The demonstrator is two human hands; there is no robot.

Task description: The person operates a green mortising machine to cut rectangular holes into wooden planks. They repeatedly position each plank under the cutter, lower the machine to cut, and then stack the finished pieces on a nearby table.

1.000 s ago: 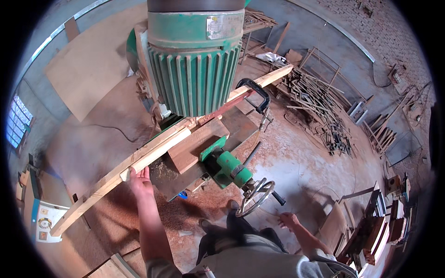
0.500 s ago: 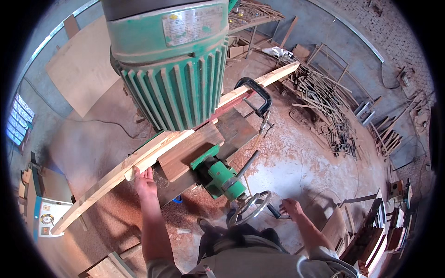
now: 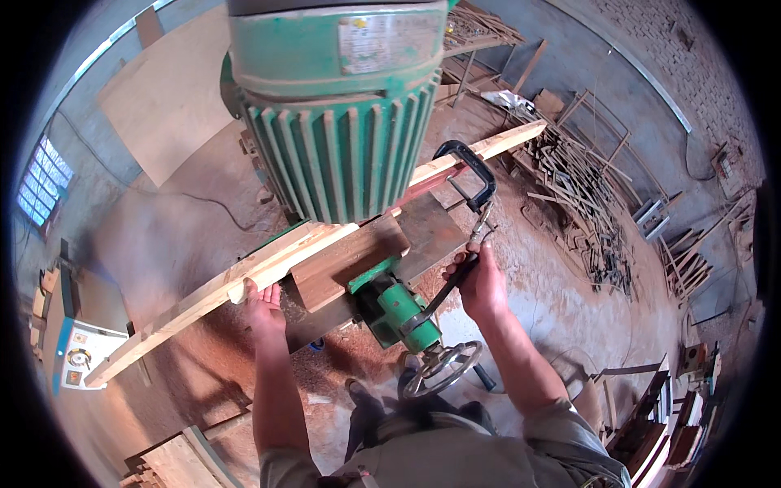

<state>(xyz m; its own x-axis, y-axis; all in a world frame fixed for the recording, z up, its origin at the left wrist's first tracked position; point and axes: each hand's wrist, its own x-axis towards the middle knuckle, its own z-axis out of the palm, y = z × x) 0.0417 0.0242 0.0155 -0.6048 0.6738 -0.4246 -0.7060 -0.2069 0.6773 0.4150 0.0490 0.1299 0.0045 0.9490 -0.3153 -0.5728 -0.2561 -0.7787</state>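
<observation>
A: Where are the two hands, taking the green motor as the landmark?

B: The left hand is below the motor and a little to its left. Its fingers curl over the near edge of the long wooden plank, so it grips the plank. The right hand is below and to the right of the motor. It is closed around the black lever that comes out from the small green machine part.

A: And the plank, where does it lie?

B: It passes under the motor in a diagonal line. One end sticks out far to the lower left of the motor, the other end to the upper right. Both ends hang free past the machine counter, with open air around them.

A: Is something fixed on it?

B: Yes, one black clamp sits just right of the motor, at the plank. One thick wooden block lies directly below the motor, touching the plank.

A: How much room is around?

B: Below the motor, the sawdust floor is open to the right of the counter. Further right of the motor a pile of scrap sticks closes the way. I count one handwheel, below the motor, near the person's body, and one control box far to the lower left.
</observation>
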